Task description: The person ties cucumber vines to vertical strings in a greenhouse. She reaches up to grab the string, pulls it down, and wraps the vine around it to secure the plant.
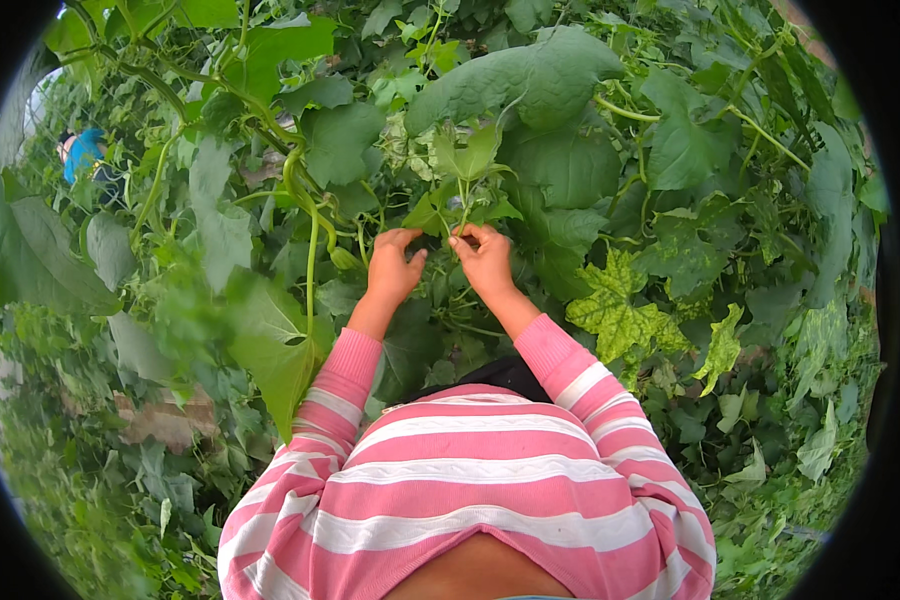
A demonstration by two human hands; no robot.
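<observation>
My right hand [486, 259] pinches a thin green vine shoot [463, 196] between thumb and fingertips. Young leaves [466, 156] spread from the shoot just above that grip. To its left, my left hand [396, 266] has thumb and fingers apart, with no object visible between them. Its fingertips are close to a small light-green leaf [424, 214]. Beside the left hand, a small green bud or young fruit [343, 259] hangs from a thick curved vine stem [294, 176]. A thin grey string [504, 112] runs upward above the shoot.
Large broad leaves [521, 75] overhang the hands. A yellow-mottled leaf [626, 307] grows to the right. Close on the left, a big leaf [281, 341] overlaps my sleeve. A person in blue [84, 156] is among the plants at far left.
</observation>
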